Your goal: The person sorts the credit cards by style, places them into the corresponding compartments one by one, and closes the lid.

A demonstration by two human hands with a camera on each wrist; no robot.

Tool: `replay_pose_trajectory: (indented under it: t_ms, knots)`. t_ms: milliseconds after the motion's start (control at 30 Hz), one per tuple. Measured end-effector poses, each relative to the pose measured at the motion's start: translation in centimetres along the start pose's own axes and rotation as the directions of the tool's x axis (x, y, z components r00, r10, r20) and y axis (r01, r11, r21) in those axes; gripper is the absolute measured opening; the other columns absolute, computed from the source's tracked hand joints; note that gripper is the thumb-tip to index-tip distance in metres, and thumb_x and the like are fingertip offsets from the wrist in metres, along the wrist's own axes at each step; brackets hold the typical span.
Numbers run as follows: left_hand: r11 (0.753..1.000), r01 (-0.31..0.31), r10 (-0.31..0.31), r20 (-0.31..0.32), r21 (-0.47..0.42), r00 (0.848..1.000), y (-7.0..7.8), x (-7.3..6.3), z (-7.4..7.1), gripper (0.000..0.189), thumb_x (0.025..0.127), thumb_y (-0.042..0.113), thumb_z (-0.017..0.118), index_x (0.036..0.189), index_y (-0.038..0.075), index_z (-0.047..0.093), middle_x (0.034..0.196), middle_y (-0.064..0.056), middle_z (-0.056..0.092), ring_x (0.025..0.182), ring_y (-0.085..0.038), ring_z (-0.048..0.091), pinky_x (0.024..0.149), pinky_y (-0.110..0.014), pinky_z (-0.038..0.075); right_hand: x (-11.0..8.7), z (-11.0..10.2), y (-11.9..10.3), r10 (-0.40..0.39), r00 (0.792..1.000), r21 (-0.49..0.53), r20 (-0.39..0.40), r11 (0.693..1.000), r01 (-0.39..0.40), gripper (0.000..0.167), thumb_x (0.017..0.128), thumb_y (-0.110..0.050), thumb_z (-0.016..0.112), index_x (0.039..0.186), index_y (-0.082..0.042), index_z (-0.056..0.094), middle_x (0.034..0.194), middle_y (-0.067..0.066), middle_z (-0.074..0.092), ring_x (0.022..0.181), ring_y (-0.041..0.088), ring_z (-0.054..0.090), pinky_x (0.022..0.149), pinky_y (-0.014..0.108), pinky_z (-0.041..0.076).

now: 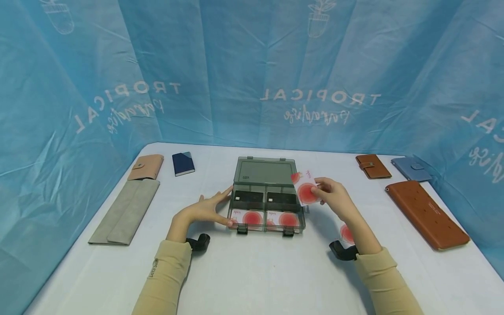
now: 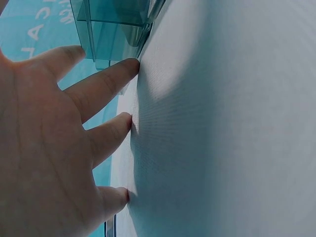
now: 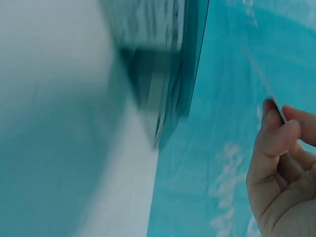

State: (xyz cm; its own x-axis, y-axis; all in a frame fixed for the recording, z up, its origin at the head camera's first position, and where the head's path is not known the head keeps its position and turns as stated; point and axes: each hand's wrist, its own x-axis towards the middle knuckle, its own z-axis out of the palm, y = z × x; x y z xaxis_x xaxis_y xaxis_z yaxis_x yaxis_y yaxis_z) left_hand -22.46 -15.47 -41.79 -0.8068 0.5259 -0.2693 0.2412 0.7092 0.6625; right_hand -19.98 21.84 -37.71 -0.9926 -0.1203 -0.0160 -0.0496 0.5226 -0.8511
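A translucent grey-green compartment box (image 1: 264, 185) stands at mid-table with its lid (image 1: 264, 170) tipped back. Black cards (image 1: 249, 196) lie in its two rear compartments; cards with a red circle (image 1: 252, 217) lie in the two front ones. My left hand (image 1: 205, 210) is spread at the box's left side, thumb at the front corner. In the left wrist view, its straight fingertips (image 2: 129, 66) rest on the table beside the box. My right hand (image 1: 331, 197) pinches a white card with a red circle (image 1: 306, 188) upright above the box's right edge. The right wrist view shows this card edge-on.
Another red-circle card (image 1: 346, 234) lies under the right forearm. To the left are a grey pouch (image 1: 125, 212), a tan wallet (image 1: 145, 167) and a navy notebook (image 1: 183, 164). At right lie a brown wallet (image 1: 373, 166), a blue wallet (image 1: 411, 168) and a long brown wallet (image 1: 427, 214).
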Motion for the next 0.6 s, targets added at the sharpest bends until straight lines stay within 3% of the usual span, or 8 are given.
replay_pose_trajectory:
  t_ms: [100, 233, 467, 600]
  knots:
    - [1.000, -0.003, 0.003, 0.002, -0.003, 1.000, 0.0, 0.0, 0.0, 0.114, 0.067, 0.050, 0.076, 0.151, 0.020, 0.006, 0.153, -0.012, 0.017, 0.140, -0.036, 0.003, 0.103, -0.065, -0.013, 0.1, 1.7, -1.0, -0.069, 0.996, -0.002, 0.047, 0.998, 0.069, 0.040, 0.092, -0.025, 0.057, 0.126, -0.004, 0.051, 0.086, 0.013, 0.062, 0.061, 0.023, 0.051, 0.056, 0.031, 0.046]
    - [1.000, -0.004, 0.005, 0.006, -0.009, 1.000, 0.1, -0.1, 0.0, 0.114, 0.067, 0.051, 0.076, 0.151, 0.019, 0.006, 0.153, -0.011, 0.018, 0.140, -0.036, 0.003, 0.103, -0.065, -0.013, 0.0, 4.4, -2.4, -0.154, 0.986, -0.111, 0.059, 0.981, 0.160, 0.033, 0.090, -0.027, 0.060, 0.117, -0.008, 0.062, 0.073, 0.005, 0.063, 0.059, 0.023, 0.052, 0.051, 0.029, 0.043]
    - [1.000, 0.001, -0.001, 0.002, 0.000, 1.000, 0.2, -0.2, 0.0, 0.114, 0.067, 0.050, 0.076, 0.151, 0.019, 0.006, 0.152, -0.011, 0.020, 0.140, -0.037, 0.003, 0.103, -0.065, -0.013, 0.0, 8.3, -4.2, -0.225, 0.960, -0.306, 0.169, 0.913, 0.268, 0.026, 0.089, -0.006, 0.059, 0.114, -0.012, 0.063, 0.092, 0.005, 0.067, 0.069, 0.012, 0.056, 0.057, 0.024, 0.046]
    - [1.000, 0.004, -0.004, 0.001, 0.002, 1.000, 0.2, -0.2, -0.1, 0.114, 0.066, 0.051, 0.076, 0.150, 0.019, 0.006, 0.153, -0.011, 0.019, 0.140, -0.037, 0.004, 0.103, -0.065, -0.012, 0.2, 9.7, -4.7, -0.202, 0.951, -0.325, 0.233, 0.906, 0.272, 0.018, 0.089, -0.006, 0.059, 0.106, -0.013, 0.061, 0.085, 0.002, 0.065, 0.070, 0.011, 0.057, 0.059, 0.025, 0.047]
